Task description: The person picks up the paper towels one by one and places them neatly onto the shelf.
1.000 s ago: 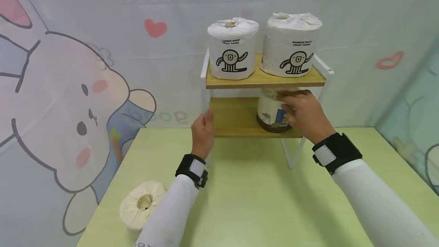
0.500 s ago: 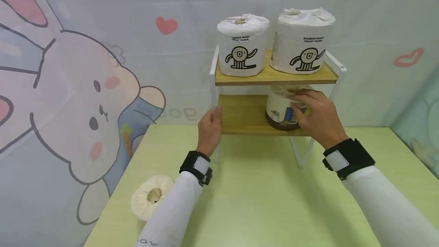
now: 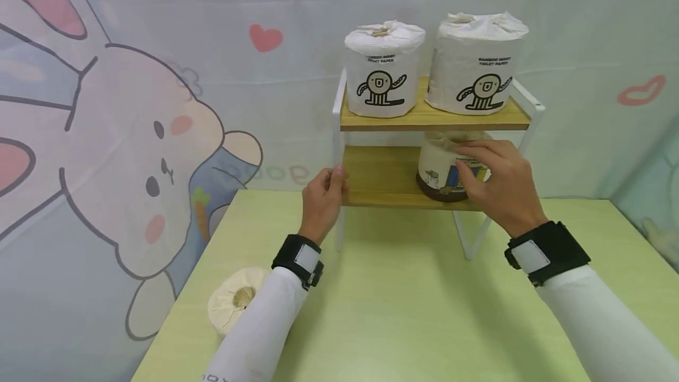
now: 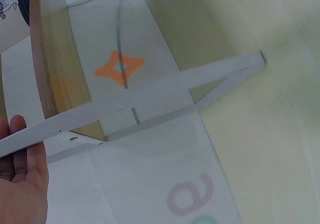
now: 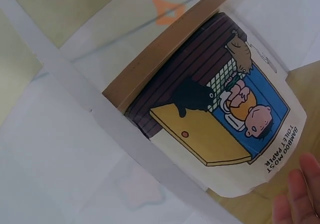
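Observation:
A two-tier rack with wooden boards and white metal sides (image 3: 435, 122) stands on the table. My left hand (image 3: 322, 202) is at its left post, the fingers lying behind the white bar (image 4: 135, 99) in the left wrist view. On the lower board sits a wrapped toilet roll (image 3: 440, 170) with a cartoon print. My right hand (image 3: 504, 181) is beside it, fingertips near its top edge and thumb apart from the fingers. In the right wrist view, the right fingers (image 5: 297, 201) lie just past the printed toilet roll (image 5: 200, 129), gripping nothing visible.
Two white toilet rolls, a left one (image 3: 384, 75) and a right one (image 3: 474, 69), stand on the upper board. A cream toilet roll (image 3: 228, 305) is on the pale green table (image 3: 403, 305), partly behind the left sleeve. A printed cloth (image 3: 159, 16) hangs behind.
The head view has shifted, so the rack appears farther right. Relative to the post, my left hand has moved slightly left. The lower roll shows no clear movement on its board.

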`<state>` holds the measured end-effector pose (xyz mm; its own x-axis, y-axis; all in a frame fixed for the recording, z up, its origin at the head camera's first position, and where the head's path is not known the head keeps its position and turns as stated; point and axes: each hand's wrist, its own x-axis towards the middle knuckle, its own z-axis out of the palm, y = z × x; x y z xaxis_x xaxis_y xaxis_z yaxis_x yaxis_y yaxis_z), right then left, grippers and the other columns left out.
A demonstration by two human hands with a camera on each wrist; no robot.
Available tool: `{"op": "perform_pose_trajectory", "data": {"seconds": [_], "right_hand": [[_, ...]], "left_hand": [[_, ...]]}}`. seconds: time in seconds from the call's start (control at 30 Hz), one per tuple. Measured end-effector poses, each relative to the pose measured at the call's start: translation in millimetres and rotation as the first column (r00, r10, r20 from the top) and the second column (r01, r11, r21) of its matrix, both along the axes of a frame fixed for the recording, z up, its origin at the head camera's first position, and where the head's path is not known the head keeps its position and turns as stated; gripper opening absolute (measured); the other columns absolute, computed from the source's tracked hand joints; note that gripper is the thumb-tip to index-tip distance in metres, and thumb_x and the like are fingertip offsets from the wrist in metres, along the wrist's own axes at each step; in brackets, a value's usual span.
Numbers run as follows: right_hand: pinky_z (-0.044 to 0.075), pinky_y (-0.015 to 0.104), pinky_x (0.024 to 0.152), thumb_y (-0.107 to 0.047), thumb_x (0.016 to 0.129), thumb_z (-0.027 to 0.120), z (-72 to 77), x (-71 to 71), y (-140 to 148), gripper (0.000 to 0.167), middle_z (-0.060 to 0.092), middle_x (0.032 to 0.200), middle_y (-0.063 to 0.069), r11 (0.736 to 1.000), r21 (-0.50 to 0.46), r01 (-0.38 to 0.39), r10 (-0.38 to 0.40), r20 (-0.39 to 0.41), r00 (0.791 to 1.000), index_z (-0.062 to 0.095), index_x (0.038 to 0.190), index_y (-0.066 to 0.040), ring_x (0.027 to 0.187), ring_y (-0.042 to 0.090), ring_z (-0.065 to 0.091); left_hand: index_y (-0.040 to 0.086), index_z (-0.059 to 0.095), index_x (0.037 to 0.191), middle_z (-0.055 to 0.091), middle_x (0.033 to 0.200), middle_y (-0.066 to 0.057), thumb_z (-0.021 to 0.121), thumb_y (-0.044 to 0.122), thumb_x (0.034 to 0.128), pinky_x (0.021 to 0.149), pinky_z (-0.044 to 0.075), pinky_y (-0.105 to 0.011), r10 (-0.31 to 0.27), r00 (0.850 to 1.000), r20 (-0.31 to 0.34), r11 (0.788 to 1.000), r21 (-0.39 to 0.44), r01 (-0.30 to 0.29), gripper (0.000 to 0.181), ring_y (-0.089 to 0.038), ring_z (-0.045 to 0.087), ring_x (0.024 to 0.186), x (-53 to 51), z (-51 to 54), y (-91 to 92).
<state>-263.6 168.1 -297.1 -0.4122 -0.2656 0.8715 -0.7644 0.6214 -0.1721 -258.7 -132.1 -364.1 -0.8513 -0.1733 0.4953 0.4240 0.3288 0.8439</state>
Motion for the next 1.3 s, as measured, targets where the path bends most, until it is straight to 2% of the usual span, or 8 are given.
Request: {"op": "perform_pose_trajectory", "data": {"seconds": [0.17, 0.27, 0.37, 0.63, 0.8, 0.93, 1.17, 1.3], "right_hand": [[0.048, 0.043, 0.092, 0.003, 0.082, 0.077, -0.2, 1.6, 3, 0.023, 0.072, 0.107, 0.015, 0.999, -0.038, -0.003, 0.002, -0.009, 1.000, 0.076, 0.105, 0.001, 0.104, 0.036, 0.062], [0.045, 0.036, 0.093, 0.002, 0.082, 0.077, -2.4, 1.9, 5, 0.024, 0.072, 0.107, 0.015, 0.999, -0.044, -0.001, 0.001, -0.009, 1.000, 0.076, 0.106, 0.001, 0.103, 0.036, 0.062], [0.043, 0.032, 0.092, 0.001, 0.082, 0.078, -6.3, 2.1, 8, 0.024, 0.072, 0.105, 0.015, 0.998, -0.060, 0.006, -0.007, -0.011, 1.000, 0.076, 0.106, 0.001, 0.101, 0.035, 0.062], [0.041, 0.029, 0.089, -0.004, 0.083, 0.077, -10.5, 3.1, 12, 0.022, 0.071, 0.102, 0.017, 0.995, -0.093, 0.036, -0.038, -0.018, 0.999, 0.075, 0.105, 0.002, 0.098, 0.037, 0.062], [0.039, 0.025, 0.092, -0.007, 0.086, 0.074, -11.5, 4.5, 15, 0.023, 0.071, 0.103, 0.019, 0.995, -0.095, 0.039, -0.041, -0.016, 0.999, 0.074, 0.105, 0.005, 0.101, 0.038, 0.061], [0.038, 0.023, 0.092, -0.007, 0.084, 0.076, -13.4, 4.8, 16, 0.023, 0.071, 0.103, 0.019, 0.990, -0.135, 0.039, -0.042, -0.018, 0.999, 0.075, 0.105, 0.004, 0.101, 0.038, 0.062], [0.036, 0.016, 0.092, -0.003, 0.082, 0.076, -14.9, 5.0, 18, 0.023, 0.070, 0.101, 0.021, 0.980, -0.194, 0.049, -0.053, -0.019, 0.998, 0.075, 0.103, 0.004, 0.098, 0.039, 0.062], [0.036, 0.015, 0.093, -0.004, 0.082, 0.077, -15.8, 5.2, 19, 0.022, 0.070, 0.100, 0.022, 0.975, -0.216, 0.056, -0.061, -0.017, 0.998, 0.075, 0.102, 0.005, 0.098, 0.040, 0.063]], "left_hand": [[0.002, 0.070, 0.112, 0.072, 0.093, -0.007, 0.048, 0.042, 0.1075, 0.077, 0.051, -0.037, 0.032, 0.999, -0.021, 0.998, -0.052, -0.033, 0.046, -0.020, 0.068, 0.090, 2.2, 0.3, -5.4], [0.005, 0.070, 0.116, 0.072, 0.102, -0.005, 0.049, 0.042, 0.1069, 0.086, 0.052, -0.039, 0.055, 0.998, -0.014, 0.996, -0.067, -0.056, 0.042, -0.021, 0.067, 0.099, 5.0, -0.3, -8.9], [0.007, 0.068, 0.118, 0.071, 0.109, -0.006, 0.051, 0.040, 0.1064, 0.089, 0.052, -0.041, 0.065, 0.998, -0.003, 0.995, -0.074, -0.065, 0.040, -0.023, 0.066, 0.103, 8.1, -0.8, -11.7], [0.008, 0.067, 0.121, 0.070, 0.111, -0.007, 0.055, 0.034, 0.1053, 0.089, 0.052, -0.039, 0.091, 0.996, 0.019, 0.993, -0.077, -0.089, 0.033, -0.023, 0.065, 0.101, 16.1, 0.0, -19.3], [0.009, 0.067, 0.121, 0.069, 0.112, -0.006, 0.056, 0.032, 0.1050, 0.090, 0.051, -0.038, 0.095, 0.995, 0.030, 0.993, -0.072, -0.093, 0.030, -0.021, 0.065, 0.102, 21.3, 0.4, -25.5], [0.010, 0.067, 0.121, 0.069, 0.111, -0.004, 0.056, 0.032, 0.1045, 0.090, 0.051, -0.038, 0.100, 0.994, 0.038, 0.992, -0.080, -0.097, 0.029, -0.020, 0.065, 0.102, 24.8, -0.4, -29.5], [0.009, 0.067, 0.120, 0.070, 0.108, -0.005, 0.059, 0.031, 0.1033, 0.088, 0.052, -0.038, 0.090, 0.996, 0.012, 0.991, -0.097, -0.088, 0.029, -0.021, 0.066, 0.100, 32.2, 2.3, -36.9], [0.011, 0.067, 0.119, 0.069, 0.106, -0.003, 0.060, 0.031, 0.1030, 0.089, 0.052, -0.037, 0.096, 0.995, 0.025, 0.989, -0.113, -0.093, 0.027, -0.019, 0.066, 0.099, 37.6, 3.1, -41.7]]}}
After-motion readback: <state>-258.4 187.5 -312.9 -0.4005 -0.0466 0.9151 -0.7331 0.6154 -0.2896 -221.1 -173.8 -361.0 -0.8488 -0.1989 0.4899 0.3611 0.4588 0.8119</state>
